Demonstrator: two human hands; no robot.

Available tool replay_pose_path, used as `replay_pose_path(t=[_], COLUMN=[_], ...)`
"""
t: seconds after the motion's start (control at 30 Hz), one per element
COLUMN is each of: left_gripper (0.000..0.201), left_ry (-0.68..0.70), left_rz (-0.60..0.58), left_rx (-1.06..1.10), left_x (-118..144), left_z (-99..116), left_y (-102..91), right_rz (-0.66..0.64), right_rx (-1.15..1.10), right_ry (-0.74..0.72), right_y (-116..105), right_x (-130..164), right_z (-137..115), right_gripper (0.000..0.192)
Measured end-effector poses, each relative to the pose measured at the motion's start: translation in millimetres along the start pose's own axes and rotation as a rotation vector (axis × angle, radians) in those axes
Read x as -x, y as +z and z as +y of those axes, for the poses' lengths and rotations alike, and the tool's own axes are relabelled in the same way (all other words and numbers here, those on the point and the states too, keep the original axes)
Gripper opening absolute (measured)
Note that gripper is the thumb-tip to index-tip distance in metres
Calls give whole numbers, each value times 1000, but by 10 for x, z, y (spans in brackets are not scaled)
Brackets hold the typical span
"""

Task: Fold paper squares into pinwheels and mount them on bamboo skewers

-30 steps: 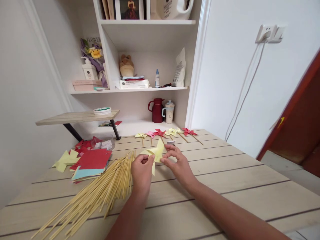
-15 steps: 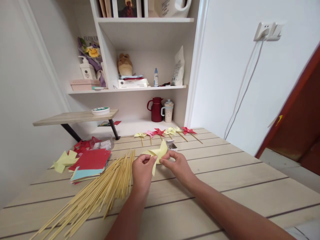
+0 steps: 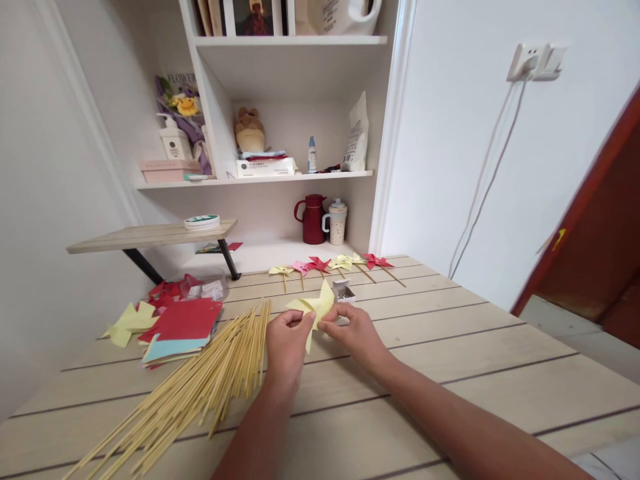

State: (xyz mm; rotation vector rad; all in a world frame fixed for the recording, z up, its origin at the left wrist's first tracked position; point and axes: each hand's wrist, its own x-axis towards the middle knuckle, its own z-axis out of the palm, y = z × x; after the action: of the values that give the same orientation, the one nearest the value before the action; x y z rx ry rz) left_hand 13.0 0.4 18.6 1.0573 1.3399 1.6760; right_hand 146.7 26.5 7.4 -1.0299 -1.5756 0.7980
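A pale yellow paper pinwheel is held up above the table between both hands. My left hand pinches it near its centre from the left, thumb on the front. From the right, my right hand grips its lower right part between thumb and fingers. No stick shows on this pinwheel; whether a pin sits at its centre is too small to tell. Just behind the hands stands a small open box with tiny dark bits inside. A spread of thin wooden sticks lies left of my left hand.
Several finished pinwheels on sticks lie along the table's back edge. At left are stacked coloured paper sheets, a loose yellow pinwheel and a clear plastic tub. A raised wooden stand and white shelves are behind.
Both hands keep their pinch on the yellow pinwheel. Only a very slight shift of the fingers shows; nothing else has moved.
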Motion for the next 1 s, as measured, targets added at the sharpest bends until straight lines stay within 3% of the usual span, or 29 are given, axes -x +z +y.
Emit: replay_pose_path(t=[0.13, 0.27, 0.4, 0.47, 0.57, 0.67, 1.0], left_gripper=[22, 25, 28, 29, 29, 29, 34], left_ry=[-32, -76, -97, -89, -77, -74, -117], left_rz=[0, 11, 9, -2, -45, -83, -156], left_rx=[31, 88, 97, 97, 111, 104, 96], left_x=[-13, -44, -56, -52, -41, -25, -27], left_z=[-26, -39, -42, -47, -57, -66, -94], left_y=[-22, -52, -71, -73, -69, -58, -18], right_rz=[-27, 27, -14, -82, -143, -123, -136], right_rx=[-65, -195, -380, -379, -313, -283, -416], right_ry=[12, 0, 77, 78, 52, 79, 165], right_y=[-3, -28, -41, -37, -33, -45, -58], right_x=[12, 4, -20, -27, -29, -25, -33], right_z=[3, 26, 35, 23, 3, 0, -24], right_gripper=[17, 22, 54, 61, 39, 23, 26])
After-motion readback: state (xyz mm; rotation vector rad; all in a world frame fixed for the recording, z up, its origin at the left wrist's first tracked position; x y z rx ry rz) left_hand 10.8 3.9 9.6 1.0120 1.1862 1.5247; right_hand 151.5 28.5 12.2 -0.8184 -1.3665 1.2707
